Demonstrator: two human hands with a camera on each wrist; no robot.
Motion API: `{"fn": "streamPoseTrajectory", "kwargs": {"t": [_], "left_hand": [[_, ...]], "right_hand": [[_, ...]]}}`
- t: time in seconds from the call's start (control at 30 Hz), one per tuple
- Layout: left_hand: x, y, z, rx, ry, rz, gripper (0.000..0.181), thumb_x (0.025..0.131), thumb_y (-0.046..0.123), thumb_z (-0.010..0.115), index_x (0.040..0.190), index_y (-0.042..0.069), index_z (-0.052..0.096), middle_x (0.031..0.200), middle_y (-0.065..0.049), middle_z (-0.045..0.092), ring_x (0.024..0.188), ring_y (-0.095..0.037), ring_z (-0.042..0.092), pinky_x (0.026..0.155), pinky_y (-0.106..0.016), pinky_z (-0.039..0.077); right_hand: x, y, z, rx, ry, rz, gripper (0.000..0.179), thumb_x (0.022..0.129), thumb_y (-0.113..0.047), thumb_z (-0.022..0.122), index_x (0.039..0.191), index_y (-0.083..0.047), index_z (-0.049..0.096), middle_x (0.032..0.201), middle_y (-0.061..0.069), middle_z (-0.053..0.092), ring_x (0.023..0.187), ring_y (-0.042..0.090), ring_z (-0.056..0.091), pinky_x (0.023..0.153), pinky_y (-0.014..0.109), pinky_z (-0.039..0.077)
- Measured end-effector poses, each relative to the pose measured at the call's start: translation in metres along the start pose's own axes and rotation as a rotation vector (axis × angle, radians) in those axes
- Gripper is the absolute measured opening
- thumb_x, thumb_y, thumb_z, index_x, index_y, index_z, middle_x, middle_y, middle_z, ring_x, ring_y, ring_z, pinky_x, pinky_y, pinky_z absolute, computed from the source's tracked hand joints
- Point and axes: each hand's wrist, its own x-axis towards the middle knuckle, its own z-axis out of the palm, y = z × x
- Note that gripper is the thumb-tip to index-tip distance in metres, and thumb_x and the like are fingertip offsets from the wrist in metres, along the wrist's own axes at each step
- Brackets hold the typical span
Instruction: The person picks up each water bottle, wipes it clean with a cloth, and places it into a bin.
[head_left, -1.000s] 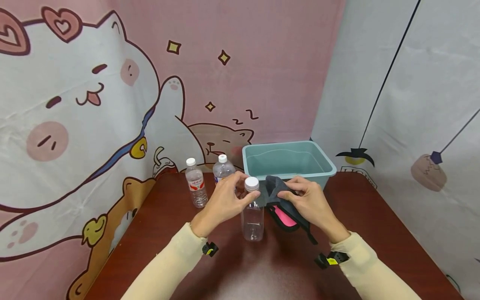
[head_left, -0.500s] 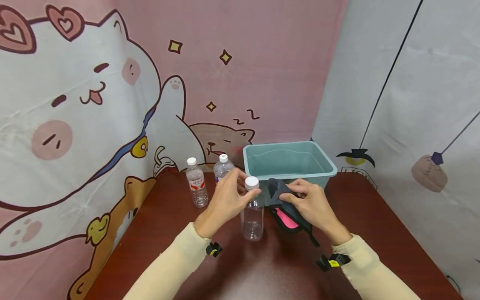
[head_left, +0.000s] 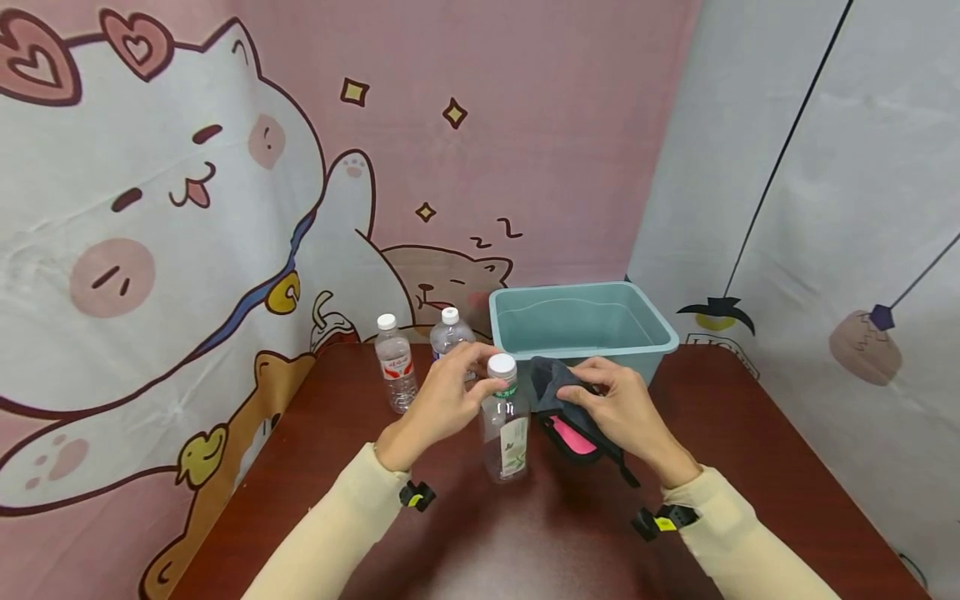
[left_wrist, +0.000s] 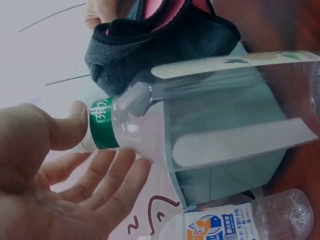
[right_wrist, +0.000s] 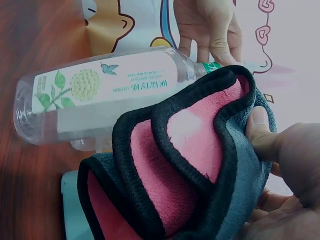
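A clear plastic bottle [head_left: 504, 433] with a white cap, a green neck band and a pale label stands upright on the table. My left hand [head_left: 442, 404] pinches it at the neck, just under the cap, thumb on the near side. My right hand [head_left: 618, 404] grips a folded cloth [right_wrist: 195, 145], dark grey on one side, pink on the other, with black edging. The cloth hangs beside the bottle's right side; whether it touches the bottle I cannot tell. In the left wrist view the thumb and fingers surround the green band [left_wrist: 102, 122].
Behind the hands is a teal plastic bin [head_left: 585, 321]. Two more bottles stand at the back left: one red-labelled bottle [head_left: 396, 367] and one blue-labelled bottle [head_left: 450, 333], partly hidden by my left hand. A cartoon-printed curtain [head_left: 525, 125] rises behind the brown table [head_left: 337, 467].
The bottle has turned about its upright axis, so its label and green band now face the head camera. The right hand and cloth stay nearly in place.
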Motion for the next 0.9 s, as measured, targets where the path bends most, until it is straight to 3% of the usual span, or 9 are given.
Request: {"fn": "streamPoseTrajectory", "kwargs": {"t": [0.13, 0.27, 0.47, 0.77, 0.9], "left_hand": [[0.002, -0.001, -0.002, 0.003, -0.031, 0.003, 0.044, 0.106, 0.012, 0.085, 0.149, 0.008, 0.074, 0.133, -0.012, 0.078, 0.118, -0.03, 0.077, 0.104, -0.051, 0.07], [0.004, -0.002, -0.002, 0.012, -0.049, 0.012, 0.046, 0.108, 0.011, 0.082, 0.153, 0.011, 0.074, 0.133, -0.011, 0.079, 0.113, -0.025, 0.075, 0.103, -0.05, 0.07], [0.004, -0.004, -0.001, 0.007, -0.041, 0.055, 0.05, 0.108, 0.006, 0.08, 0.156, 0.012, 0.069, 0.14, -0.012, 0.08, 0.118, -0.026, 0.079, 0.101, -0.048, 0.071], [0.002, -0.005, 0.004, -0.003, -0.018, 0.081, 0.043, 0.107, 0.005, 0.081, 0.147, 0.009, 0.066, 0.131, -0.013, 0.083, 0.119, -0.03, 0.086, 0.104, -0.048, 0.072], [0.003, -0.003, 0.005, -0.001, -0.012, 0.098, 0.042, 0.106, 0.007, 0.082, 0.145, 0.008, 0.067, 0.133, -0.012, 0.084, 0.119, -0.027, 0.085, 0.103, -0.045, 0.072]], "right_hand": [[0.003, -0.001, 0.002, -0.017, -0.011, -0.005, 0.026, 0.102, -0.019, 0.092, 0.127, -0.013, 0.091, 0.108, 0.001, 0.082, 0.095, 0.007, 0.069, 0.076, 0.019, 0.057], [0.007, -0.004, 0.005, -0.019, -0.026, -0.007, 0.026, 0.104, -0.019, 0.09, 0.129, -0.012, 0.09, 0.111, 0.002, 0.082, 0.097, 0.009, 0.07, 0.079, 0.02, 0.059], [0.015, -0.01, 0.013, -0.011, -0.022, -0.007, 0.027, 0.105, -0.018, 0.089, 0.131, -0.009, 0.089, 0.115, 0.005, 0.083, 0.1, 0.012, 0.073, 0.079, 0.02, 0.059], [0.02, -0.018, 0.027, 0.063, 0.016, -0.03, 0.045, 0.101, -0.022, 0.093, 0.145, -0.02, 0.084, 0.12, 0.006, 0.086, 0.098, 0.015, 0.075, 0.078, 0.021, 0.063], [0.017, -0.02, 0.033, 0.072, 0.001, -0.036, 0.043, 0.102, -0.021, 0.092, 0.143, -0.016, 0.084, 0.122, 0.005, 0.085, 0.105, 0.017, 0.076, 0.079, 0.022, 0.063]]}}
